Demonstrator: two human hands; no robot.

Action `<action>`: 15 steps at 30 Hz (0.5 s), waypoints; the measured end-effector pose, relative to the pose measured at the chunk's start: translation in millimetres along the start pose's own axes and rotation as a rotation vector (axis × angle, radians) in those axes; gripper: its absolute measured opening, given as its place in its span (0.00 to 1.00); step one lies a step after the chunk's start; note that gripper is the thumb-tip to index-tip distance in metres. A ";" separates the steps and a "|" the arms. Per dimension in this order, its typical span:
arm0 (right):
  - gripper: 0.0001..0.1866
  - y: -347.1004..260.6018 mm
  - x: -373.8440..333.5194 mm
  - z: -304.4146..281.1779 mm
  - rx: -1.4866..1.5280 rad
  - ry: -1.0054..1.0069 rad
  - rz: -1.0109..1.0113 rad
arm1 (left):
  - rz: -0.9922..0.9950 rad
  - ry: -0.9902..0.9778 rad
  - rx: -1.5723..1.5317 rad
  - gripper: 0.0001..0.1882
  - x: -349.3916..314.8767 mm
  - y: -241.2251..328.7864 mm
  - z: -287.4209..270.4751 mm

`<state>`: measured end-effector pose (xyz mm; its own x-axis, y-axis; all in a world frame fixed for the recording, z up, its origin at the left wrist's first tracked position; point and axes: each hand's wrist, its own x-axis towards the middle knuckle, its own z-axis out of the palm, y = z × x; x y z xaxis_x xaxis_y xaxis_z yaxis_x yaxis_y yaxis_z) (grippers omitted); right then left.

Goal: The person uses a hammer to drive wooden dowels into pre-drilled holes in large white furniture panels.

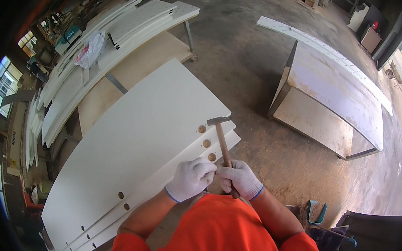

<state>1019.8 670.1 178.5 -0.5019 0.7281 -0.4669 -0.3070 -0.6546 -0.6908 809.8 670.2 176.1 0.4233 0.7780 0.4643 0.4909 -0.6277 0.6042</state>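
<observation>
My right hand (244,178), in a white knit glove with a blue cuff edge, is closed around the wooden handle of a hammer (223,143). The hammer stands head up, its dark metal head over the corner of the top white panel (149,121). Close beside it, my gloved left hand (189,178) is curled, fingertips together near the right hand's fingers. Anything it pinches is too small or hidden to make out. Several white panels lie stacked and offset in front of me, with round holes along their right-hand edges.
More long white boards are stacked on a bench (137,29) at the far left, with a plastic bag (91,51) on top. A metal-framed table (333,84) bearing a long white strip stands at the right. A teal dustpan (316,213) lies at lower right.
</observation>
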 end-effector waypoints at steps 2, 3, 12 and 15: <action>0.09 2.2 2.2 -1.6 0.008 0.018 -0.026 | 0.056 -0.007 0.065 0.11 2.2 3.8 -1.4; 0.08 2.2 2.5 -1.0 -0.007 0.035 -0.041 | 0.028 0.004 0.024 0.11 0.1 1.6 1.1; 0.06 -2.5 0.2 8.0 -0.295 0.141 -0.218 | -0.731 0.040 -0.550 0.14 0.8 24.1 2.9; 0.10 2.2 2.9 5.1 -0.532 0.189 -0.357 | -0.637 -0.004 -0.445 0.11 0.6 16.3 -0.5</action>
<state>1013.5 669.7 178.5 -0.2782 0.9362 -0.2148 0.0373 -0.2129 -0.9764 817.7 660.4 186.5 0.1647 0.9844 -0.0617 0.2890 0.0117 0.9573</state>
